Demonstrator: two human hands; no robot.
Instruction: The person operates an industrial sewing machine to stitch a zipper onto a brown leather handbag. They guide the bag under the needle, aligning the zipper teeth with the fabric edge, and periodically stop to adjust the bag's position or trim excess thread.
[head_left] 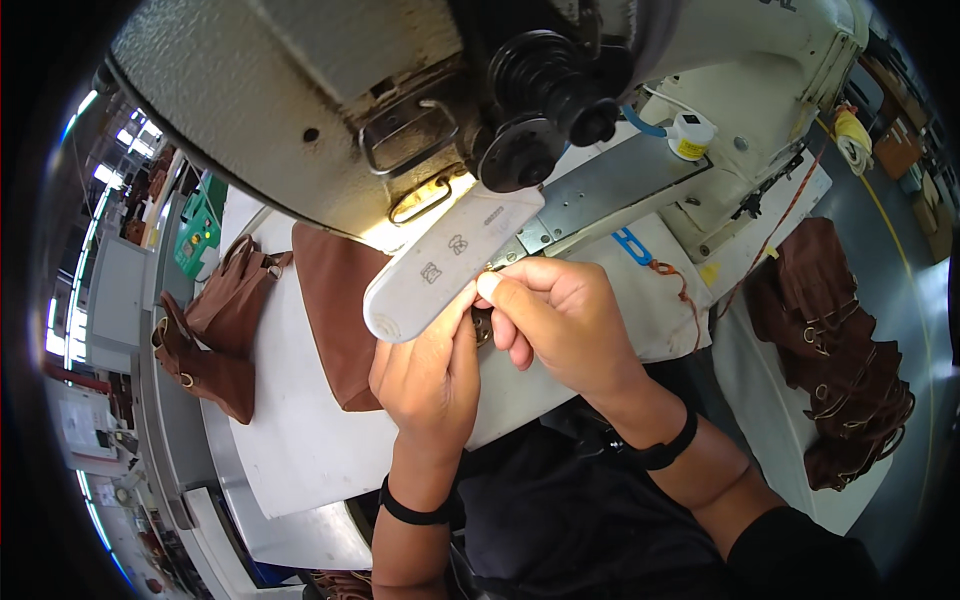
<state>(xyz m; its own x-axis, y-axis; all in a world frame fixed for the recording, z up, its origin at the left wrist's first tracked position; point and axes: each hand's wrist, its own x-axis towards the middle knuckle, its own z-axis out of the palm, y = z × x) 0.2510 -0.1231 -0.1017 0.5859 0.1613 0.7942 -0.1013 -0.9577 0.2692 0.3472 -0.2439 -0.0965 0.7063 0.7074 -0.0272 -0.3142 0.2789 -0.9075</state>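
Observation:
My left hand [425,370] is under the sewing machine head, its fingers pressed together and their tips partly hidden by a pale oblong guard [440,270]. My right hand [555,315] meets it by the guard's lower right edge, thumb and forefinger pinched. What they pinch is too small to make out. A bit of brass-coloured metal [483,327] shows between the two hands. Just left of my left hand, a flat brown leather-like panel [335,325] lies on the white table [300,455], running under the guard.
The sewing machine [290,110] hangs low above my hands. Two brown bags [225,320] stand at the left. A blue plastic loop [630,245] with an orange cord lies right of the machine bed [620,190]. Several brown bags [835,370] are piled at the far right.

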